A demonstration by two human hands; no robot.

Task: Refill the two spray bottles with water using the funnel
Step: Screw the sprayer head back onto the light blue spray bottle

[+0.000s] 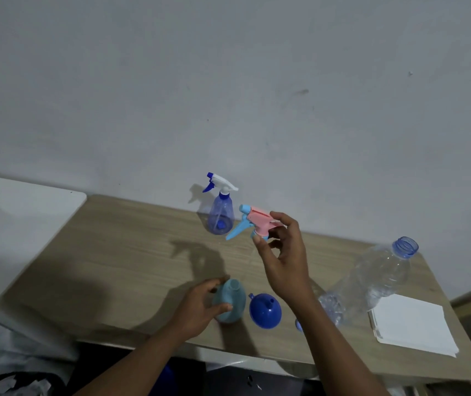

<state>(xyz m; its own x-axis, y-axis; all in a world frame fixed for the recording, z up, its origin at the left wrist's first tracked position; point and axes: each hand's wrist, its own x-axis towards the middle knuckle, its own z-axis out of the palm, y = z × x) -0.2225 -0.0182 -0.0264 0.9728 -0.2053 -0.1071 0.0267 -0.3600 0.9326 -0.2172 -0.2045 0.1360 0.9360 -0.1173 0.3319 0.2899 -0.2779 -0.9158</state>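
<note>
Centre frame: right hand [282, 252] pinches the pink spray head [257, 222], raised above the table. Lower centre: left hand [200, 307] grips the light-blue bottle [230, 301], blue funnel [265, 310] just beside.

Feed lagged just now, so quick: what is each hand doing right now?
Left hand: fingers closed around the light blue bottle, which stands on the table.
Right hand: fingers closed on the pink spray head, held up off the bottle.

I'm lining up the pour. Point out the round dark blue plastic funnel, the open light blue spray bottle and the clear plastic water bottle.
Round dark blue plastic funnel [265, 312]: head view, on its upturned cone.
Open light blue spray bottle [230, 298]: head view, on its body.
Clear plastic water bottle [377, 278]: head view, on its side wall.
</note>
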